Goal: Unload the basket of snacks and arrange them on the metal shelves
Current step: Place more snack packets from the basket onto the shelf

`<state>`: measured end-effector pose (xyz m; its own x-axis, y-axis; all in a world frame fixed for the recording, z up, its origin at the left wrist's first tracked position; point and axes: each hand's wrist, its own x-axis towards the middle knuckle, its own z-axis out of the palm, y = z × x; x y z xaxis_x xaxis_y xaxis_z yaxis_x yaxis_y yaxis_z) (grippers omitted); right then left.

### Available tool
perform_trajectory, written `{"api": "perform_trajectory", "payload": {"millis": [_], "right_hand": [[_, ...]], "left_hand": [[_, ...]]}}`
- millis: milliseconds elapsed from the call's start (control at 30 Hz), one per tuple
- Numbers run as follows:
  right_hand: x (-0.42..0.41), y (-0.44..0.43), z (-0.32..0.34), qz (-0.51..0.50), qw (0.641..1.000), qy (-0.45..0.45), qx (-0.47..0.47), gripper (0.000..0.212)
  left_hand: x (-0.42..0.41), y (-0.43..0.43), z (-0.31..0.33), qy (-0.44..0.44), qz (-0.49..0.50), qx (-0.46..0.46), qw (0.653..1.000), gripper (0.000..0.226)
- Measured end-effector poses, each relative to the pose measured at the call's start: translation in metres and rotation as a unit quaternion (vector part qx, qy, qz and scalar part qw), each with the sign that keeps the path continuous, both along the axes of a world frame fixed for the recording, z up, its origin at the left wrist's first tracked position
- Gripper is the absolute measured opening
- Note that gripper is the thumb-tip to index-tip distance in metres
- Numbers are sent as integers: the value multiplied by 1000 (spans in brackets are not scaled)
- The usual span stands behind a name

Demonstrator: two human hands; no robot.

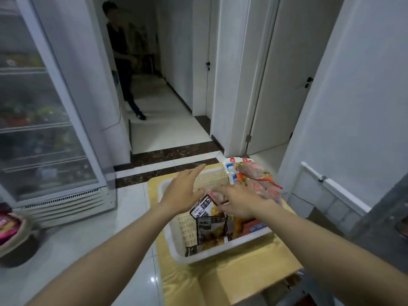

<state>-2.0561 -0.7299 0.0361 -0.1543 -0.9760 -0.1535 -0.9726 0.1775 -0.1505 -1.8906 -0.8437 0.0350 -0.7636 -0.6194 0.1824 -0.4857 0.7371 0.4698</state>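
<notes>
The white plastic basket [220, 253] sits on a yellow wooden bench [220, 281] at lower centre, with black snack packets [209, 226] inside and red-and-white packets [258, 180] heaped at its upper-right corner. The left hand [183, 191] and right hand [240, 202] hover above it, fingers [197, 170] straight and released, grasping nothing. The packets look light, soft, crinkly and slippery, so pinching a sealed edge seems best.

A glass-door fridge [44, 111] stands left; a person [123, 62] stands in the hallway.
</notes>
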Motion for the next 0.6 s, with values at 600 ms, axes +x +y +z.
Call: {"api": "perform_trajectory", "payload": {"millis": [600], "right_hand": [[-32,-61,-116,48,990,-64,119,28]], "left_hand": [[-58,-86,-198,-98,2,259,961,60]]}}
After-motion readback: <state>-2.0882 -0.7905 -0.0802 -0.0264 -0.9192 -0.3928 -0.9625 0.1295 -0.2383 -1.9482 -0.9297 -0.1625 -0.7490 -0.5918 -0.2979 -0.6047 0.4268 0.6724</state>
